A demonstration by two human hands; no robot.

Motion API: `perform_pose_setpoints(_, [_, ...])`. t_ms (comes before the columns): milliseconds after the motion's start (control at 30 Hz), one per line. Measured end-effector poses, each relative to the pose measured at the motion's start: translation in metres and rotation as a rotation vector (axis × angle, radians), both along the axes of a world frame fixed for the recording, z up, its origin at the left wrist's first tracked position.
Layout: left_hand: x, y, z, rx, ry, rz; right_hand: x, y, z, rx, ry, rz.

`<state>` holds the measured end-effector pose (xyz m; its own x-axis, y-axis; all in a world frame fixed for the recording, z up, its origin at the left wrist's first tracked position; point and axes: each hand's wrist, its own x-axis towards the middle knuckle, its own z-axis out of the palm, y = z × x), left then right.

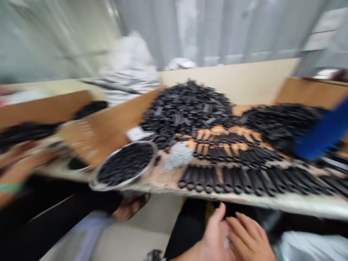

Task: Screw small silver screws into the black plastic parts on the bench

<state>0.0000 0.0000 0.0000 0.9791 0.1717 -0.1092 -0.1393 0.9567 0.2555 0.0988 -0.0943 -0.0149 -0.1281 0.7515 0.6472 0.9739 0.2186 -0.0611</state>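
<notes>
The view is heavily motion-blurred. My left hand (214,235) and my right hand (250,239) are low in the picture, below the front edge of the table (299,204), over my lap. The two hands touch each other, fingers pointing up. A small greyish speck shows between them; I cannot tell what it is or which hand has it. Nearest above them on the table lie rows of black elongated parts (244,177).
A big heap of black parts (187,105) sits mid-table, a second heap (280,119) to the right. A metal bowl (125,165) of small black bits and a silvery pile (178,156) stand nearby. Another person's hands (19,159) are left; a blue sleeve (323,134) right.
</notes>
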Motion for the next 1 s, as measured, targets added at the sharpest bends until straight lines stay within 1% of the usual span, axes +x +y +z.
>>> perform_pose_setpoints(33, [0.010,0.000,0.000,-0.121,0.037,-0.121,0.001,-0.005,0.004,0.018,-0.008,-0.057])
perform_pose_setpoints(67, [0.019,0.000,0.001,-0.193,0.058,-0.201,0.002,-0.008,0.009,-0.018,0.031,-0.119])
perform_pose_setpoints(100, [0.029,0.001,0.003,-0.246,0.078,-0.255,0.004,-0.009,0.014,-0.024,0.110,-0.196])
perform_pose_setpoints(133, [0.038,0.001,0.006,-0.279,0.086,-0.294,0.008,-0.009,0.018,0.019,0.155,-0.245])
perform_pose_setpoints(200, [0.056,0.000,0.012,-0.282,0.119,-0.333,0.019,-0.012,0.027,-0.088,0.211,-0.325])
perform_pose_setpoints(267, [0.073,-0.004,0.019,-0.278,0.166,-0.349,0.032,-0.019,0.033,-0.124,0.253,-0.372])
perform_pose_setpoints(367, [0.094,-0.010,0.023,-0.326,0.170,-0.361,0.053,-0.034,0.039,-0.140,0.326,-0.389])
perform_pose_setpoints(467, [0.109,-0.014,0.021,-0.336,0.119,-0.395,0.070,-0.045,0.042,-0.179,0.385,-0.374])
perform_pose_setpoints(600, [0.118,-0.020,0.017,-0.277,0.109,-0.469,0.081,-0.052,0.044,-0.229,0.382,-0.365])
perform_pose_setpoints(767, [0.117,-0.029,0.019,-0.209,0.130,-0.482,0.083,-0.054,0.043,-0.254,0.306,-0.334])
perform_pose_setpoints(900, [0.112,-0.033,0.015,-0.299,0.074,-0.457,0.082,-0.053,0.032,-0.127,0.262,-0.300])
perform_pose_setpoints(933, [0.109,-0.033,0.013,-0.326,0.069,-0.444,0.082,-0.053,0.029,-0.112,0.241,-0.290])
perform_pose_setpoints(1000, [0.104,-0.032,0.009,-0.361,0.079,-0.417,0.084,-0.052,0.022,-0.145,0.149,-0.236])
